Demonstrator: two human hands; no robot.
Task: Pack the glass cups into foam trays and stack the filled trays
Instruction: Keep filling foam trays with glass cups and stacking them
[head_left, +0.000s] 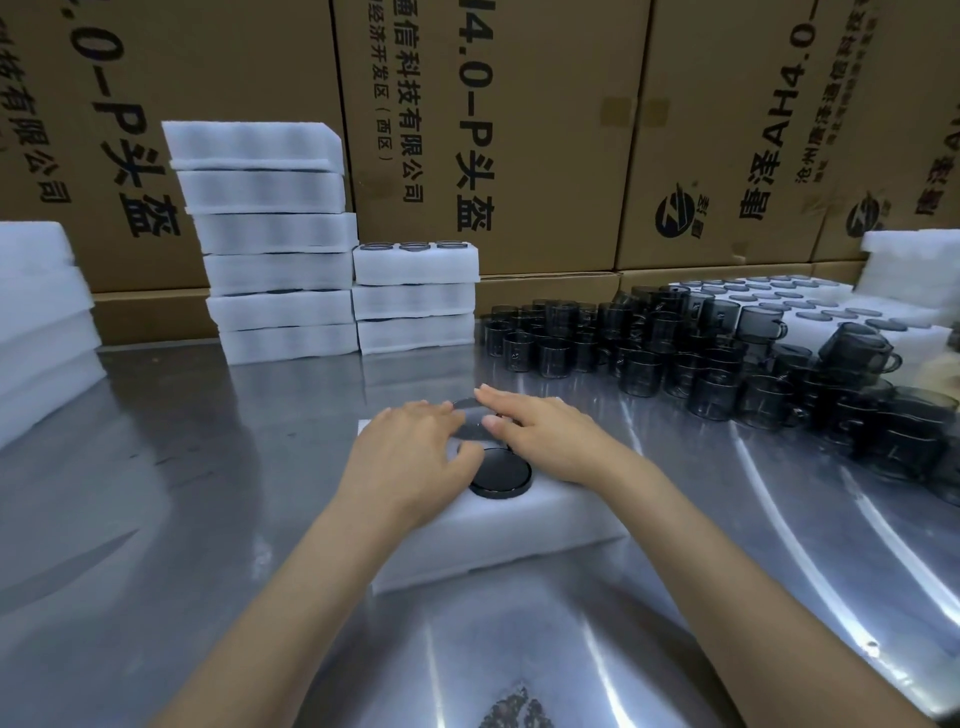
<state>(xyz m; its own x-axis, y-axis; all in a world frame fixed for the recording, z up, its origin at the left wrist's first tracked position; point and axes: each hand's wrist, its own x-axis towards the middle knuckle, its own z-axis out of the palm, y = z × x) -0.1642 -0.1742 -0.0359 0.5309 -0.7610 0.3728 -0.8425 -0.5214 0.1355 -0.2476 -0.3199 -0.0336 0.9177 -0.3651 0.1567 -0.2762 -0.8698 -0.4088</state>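
A white foam tray (498, 540) lies on the steel table in front of me. Dark glass cups sit upside down in its holes; the nearest cup's base (501, 473) shows between my hands. My left hand (410, 452) lies flat on the tray's left side with fingers stretched over a cup. My right hand (545, 431) presses flat on the cups at the tray's right side, fingers pointing left. A crowd of loose dark glass cups (675, 353) stands at the right of the table.
Two stacks of filled foam trays stand at the back, a tall one (275, 270) and a short one (415, 301). More foam (41, 322) is piled at the left, and foam trays (810, 306) lie behind the cups. Cardboard boxes (519, 130) wall the back.
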